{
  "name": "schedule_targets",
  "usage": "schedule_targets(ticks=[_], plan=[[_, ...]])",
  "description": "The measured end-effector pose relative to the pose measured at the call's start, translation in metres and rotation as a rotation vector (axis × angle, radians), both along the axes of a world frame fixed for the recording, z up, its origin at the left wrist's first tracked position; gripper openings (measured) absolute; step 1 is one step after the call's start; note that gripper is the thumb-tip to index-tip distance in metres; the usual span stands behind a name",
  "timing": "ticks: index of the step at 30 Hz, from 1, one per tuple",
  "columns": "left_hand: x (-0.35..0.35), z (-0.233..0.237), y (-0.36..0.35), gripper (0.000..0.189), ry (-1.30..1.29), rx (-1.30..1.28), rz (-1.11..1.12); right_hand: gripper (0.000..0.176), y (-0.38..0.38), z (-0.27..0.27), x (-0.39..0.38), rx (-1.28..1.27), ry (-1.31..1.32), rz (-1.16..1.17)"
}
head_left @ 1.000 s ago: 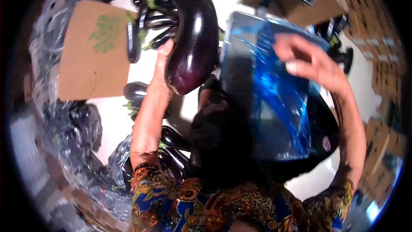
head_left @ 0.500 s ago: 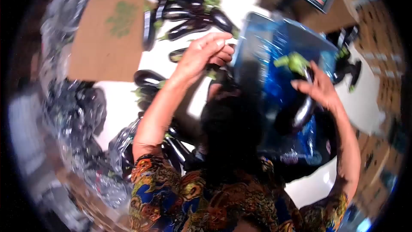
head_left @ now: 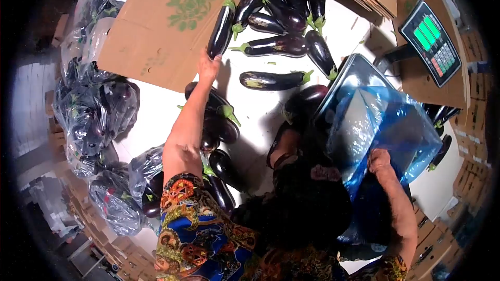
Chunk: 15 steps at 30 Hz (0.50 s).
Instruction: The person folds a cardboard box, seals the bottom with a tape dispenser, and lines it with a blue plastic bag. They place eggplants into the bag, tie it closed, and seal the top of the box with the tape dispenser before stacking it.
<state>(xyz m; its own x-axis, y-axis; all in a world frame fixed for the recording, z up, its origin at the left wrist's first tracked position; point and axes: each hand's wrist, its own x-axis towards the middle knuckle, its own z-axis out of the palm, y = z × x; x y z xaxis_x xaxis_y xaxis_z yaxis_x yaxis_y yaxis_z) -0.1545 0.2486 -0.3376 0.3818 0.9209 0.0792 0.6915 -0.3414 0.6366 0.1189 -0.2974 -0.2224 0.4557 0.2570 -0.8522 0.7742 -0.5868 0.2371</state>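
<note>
My left hand (head_left: pixel 209 67) is closed round the lower end of a dark, glossy eggplant (head_left: pixel 222 28), whose green stem points away from me beside a cardboard sheet. On the right, my right hand (head_left: pixel 380 160) is closed on the blue plastic bag (head_left: pixel 354 125), its fingers curled into the film. The bag lies spread over a metal scale tray (head_left: pixel 359 67), and the film and shadow hide what is inside. Between my hands, a single eggplant (head_left: pixel 272 80) lies sideways on the white table, and another dark eggplant (head_left: pixel 306 103) touches the tray's left side.
A pile of eggplants (head_left: pixel 284 8) covers the far table. The cardboard sheet (head_left: pixel 151 31) lies at left, near clear bags of eggplants (head_left: pixel 94 119). A scale display (head_left: pixel 431 41) stands at far right before cardboard (head_left: pixel 458 80). More eggplants (head_left: pixel 221 125) lie under my left forearm.
My left hand has reached forward and left and taken hold of an eggplant. The eggplant that was in my right hand is out of sight; that hand has moved down onto the bag.
</note>
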Motion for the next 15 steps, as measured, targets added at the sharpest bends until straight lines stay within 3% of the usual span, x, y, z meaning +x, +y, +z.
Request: schedule_targets(ticks=[3,5,6,8,10,13,14,15], plan=[[0.014,-0.026,0.033,0.072,0.196,0.038,-0.023,0.022,-0.004,-0.008,0.0,-0.063,0.003,0.052],[0.022,-0.042,0.047,0.076,0.281,-0.044,-0.032,0.026,0.001,-0.003,0.002,-0.102,0.044,0.054],[0.025,-0.051,0.049,0.075,0.173,-0.098,0.009,0.028,-0.002,-0.004,-0.002,-0.079,0.05,0.082],[0.032,-0.057,0.042,0.061,0.216,0.014,0.11,0.038,0.0,0.008,-0.005,0.015,0.027,0.013],[0.031,-0.037,0.036,0.056,0.108,-0.197,0.032,0.039,-0.027,-0.018,-0.001,-0.017,0.031,0.079],[0.011,-0.018,0.025,0.053,-0.123,-0.582,-0.006,0.041,0.001,0.003,-0.002,-0.122,0.095,-0.049],[-0.001,-0.01,0.021,0.053,-0.216,-0.718,0.004,0.042,-0.001,0.0,-0.004,-0.084,0.041,0.017],[-0.007,0.006,0.015,0.06,-0.138,-0.763,0.014,0.043,-0.009,-0.006,-0.005,-0.047,-0.013,0.086]])
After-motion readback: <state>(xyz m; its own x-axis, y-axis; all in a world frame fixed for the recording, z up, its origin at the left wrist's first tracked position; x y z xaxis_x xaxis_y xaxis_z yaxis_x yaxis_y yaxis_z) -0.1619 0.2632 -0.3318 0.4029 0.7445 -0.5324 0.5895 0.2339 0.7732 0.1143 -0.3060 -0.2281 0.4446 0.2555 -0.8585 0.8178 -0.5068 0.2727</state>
